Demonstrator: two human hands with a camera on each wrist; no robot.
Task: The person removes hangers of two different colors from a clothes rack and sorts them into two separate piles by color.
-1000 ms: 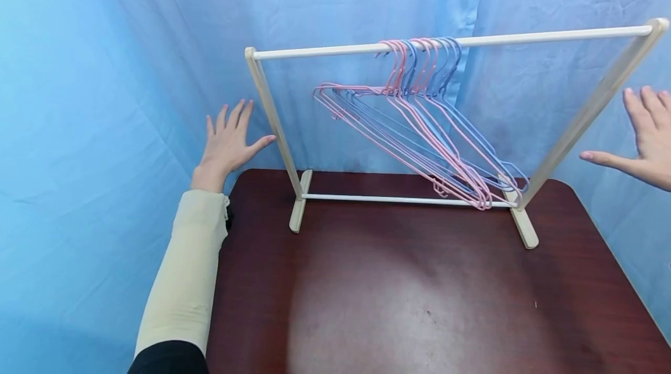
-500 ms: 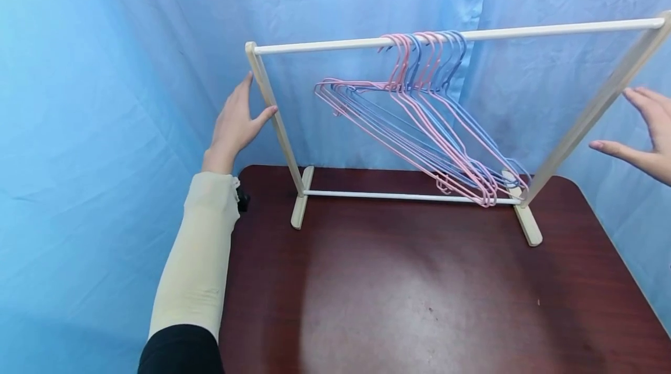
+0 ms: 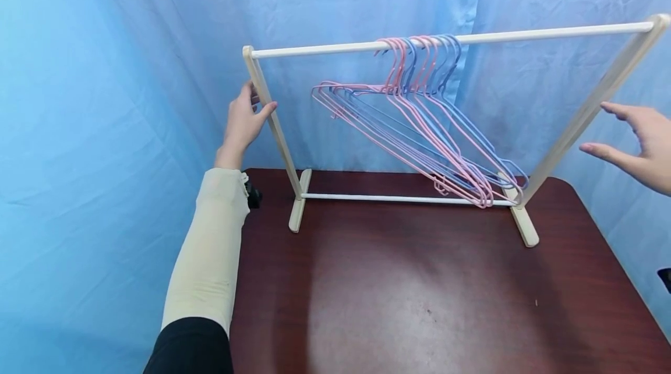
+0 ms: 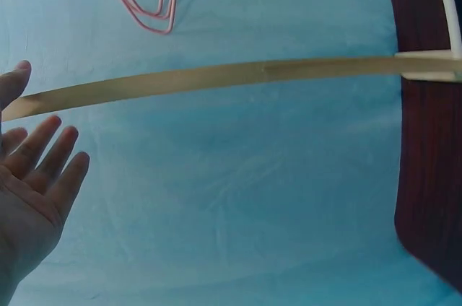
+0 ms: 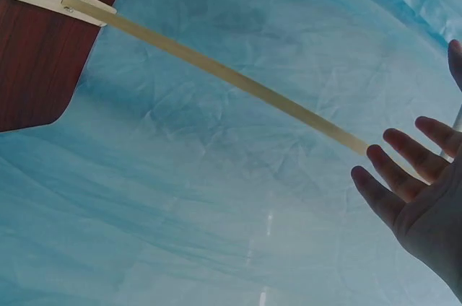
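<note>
A garment rack with pale wooden posts and a white top rail (image 3: 555,33) stands on the dark table. Several pink and blue hangers (image 3: 445,147) hang bunched near the middle of the rail. My left hand (image 3: 245,120) is at the left post (image 3: 283,141), thumb on the front side and fingers on the far side. In the left wrist view the post runs between the thumb and the spread fingers (image 4: 61,165). My right hand (image 3: 647,141) is beside the right post (image 3: 592,109), its thumb and fingers apart; the right wrist view shows its fingers (image 5: 379,194) extended near the post.
The dark red-brown table (image 3: 398,281) has rounded corners. Light blue curtains (image 3: 131,100) hang behind and at the sides. A white lower bar (image 3: 388,198) joins the rack's two feet. Part of a small black object (image 3: 666,279) shows at the right edge.
My left hand has moved up and right to the left post, its fingers going behind it. My right hand has come nearer the right post, its fingers less spread.
</note>
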